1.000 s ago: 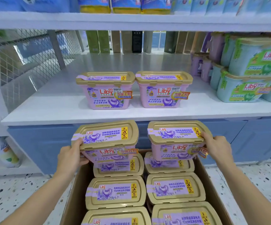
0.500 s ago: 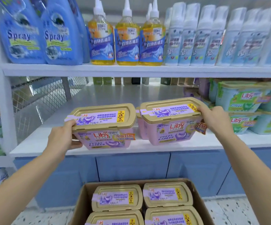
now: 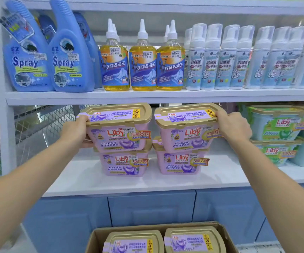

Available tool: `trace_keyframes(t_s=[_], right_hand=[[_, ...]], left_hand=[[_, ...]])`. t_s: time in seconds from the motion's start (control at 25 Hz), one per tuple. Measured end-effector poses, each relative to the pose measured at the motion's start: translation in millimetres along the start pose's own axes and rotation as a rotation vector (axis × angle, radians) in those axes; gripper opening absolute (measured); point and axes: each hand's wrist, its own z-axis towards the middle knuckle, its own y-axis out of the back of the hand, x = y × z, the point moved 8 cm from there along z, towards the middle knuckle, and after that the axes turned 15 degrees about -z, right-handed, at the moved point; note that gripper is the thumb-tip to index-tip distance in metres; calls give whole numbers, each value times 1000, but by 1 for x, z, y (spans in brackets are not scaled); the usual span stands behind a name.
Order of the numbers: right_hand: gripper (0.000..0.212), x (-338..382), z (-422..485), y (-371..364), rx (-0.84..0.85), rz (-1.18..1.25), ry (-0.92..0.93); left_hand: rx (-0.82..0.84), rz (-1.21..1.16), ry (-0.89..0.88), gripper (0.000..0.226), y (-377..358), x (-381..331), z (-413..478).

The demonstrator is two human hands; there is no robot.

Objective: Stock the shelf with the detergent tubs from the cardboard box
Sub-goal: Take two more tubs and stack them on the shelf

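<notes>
I hold two pink detergent tubs with gold lids over the white shelf. My left hand grips the left tub by its left end. My right hand grips the right tub by its right end. Each held tub sits right above a matching tub standing on the shelf, the lower left tub and the lower right tub; whether they touch I cannot tell. Below, the open cardboard box shows more gold-lidded tubs.
Green Liby tubs are stacked at the right of the same shelf. A wire mesh panel closes the left side. The shelf above carries blue spray bottles, yellow bottles and white foam bottles. Blue cabinet fronts lie below.
Both hands lifted the two tubs out of the box, up past the shelf edge and in over the two tubs standing there. My view rose with them.
</notes>
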Motion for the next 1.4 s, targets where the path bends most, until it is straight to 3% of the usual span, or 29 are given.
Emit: trace_keyframes(t_s=[0.28, 0.52, 0.92, 1.12, 1.28, 1.4], right_hand=[[56, 11, 9, -28, 53, 19, -56], [65, 22, 26, -42, 145, -29, 52], [79, 14, 5, -53, 115, 144, 155], [61, 11, -13, -76, 284, 355, 308], [73, 3, -15, -77, 110, 196, 296], [62, 3, -15, -76, 53, 179, 285]], left_hand=[[-33, 88, 22, 44, -14, 5, 31], [70, 185, 99, 46, -19, 9, 40], [17, 274, -149, 106, -10, 33, 31], [179, 347, -259, 74, -29, 45, 6], [156, 327, -302, 61, -32, 50, 9], [145, 364, -349, 55, -34, 50, 6]])
